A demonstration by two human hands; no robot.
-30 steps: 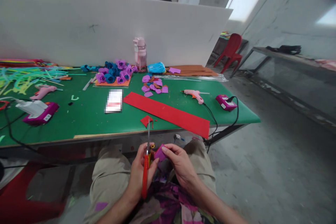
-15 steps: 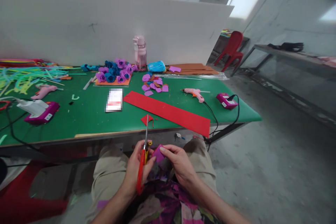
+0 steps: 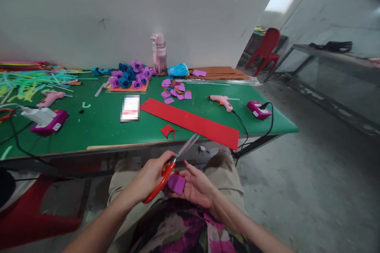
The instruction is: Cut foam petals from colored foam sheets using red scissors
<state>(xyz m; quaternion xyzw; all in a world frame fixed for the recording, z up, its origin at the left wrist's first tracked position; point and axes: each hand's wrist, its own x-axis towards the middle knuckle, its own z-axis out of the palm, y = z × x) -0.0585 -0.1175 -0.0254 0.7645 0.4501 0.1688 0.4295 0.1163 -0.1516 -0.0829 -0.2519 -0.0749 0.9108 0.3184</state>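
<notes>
My left hand (image 3: pixel 152 176) is closed round the orange-handled scissors (image 3: pixel 168 178), their blades pointing up and right past the table's front edge. Palm up, my right hand (image 3: pixel 197 187) has its fingers apart, and a small purple piece (image 3: pixel 177 184) lies across its fingers over my lap. On the table are a long red strip (image 3: pixel 190 122) and a small red scrap (image 3: pixel 168 130). Behind the strip sits a loose pile of purple, brown and blue pieces (image 3: pixel 176 91).
Purple and blue paper flowers (image 3: pixel 130 76), a pink bottle (image 3: pixel 160 55) and a blue pouch (image 3: pixel 178 70) stand along the back by a white board (image 3: pixel 127 23). Pink glue guns (image 3: pixel 222 102) and purple power blocks (image 3: pixel 259 110) with cables lie at both sides.
The scissors have swung from upright to slanting right. My right hand has turned palm up and opened under the purple piece. The view has shifted slightly.
</notes>
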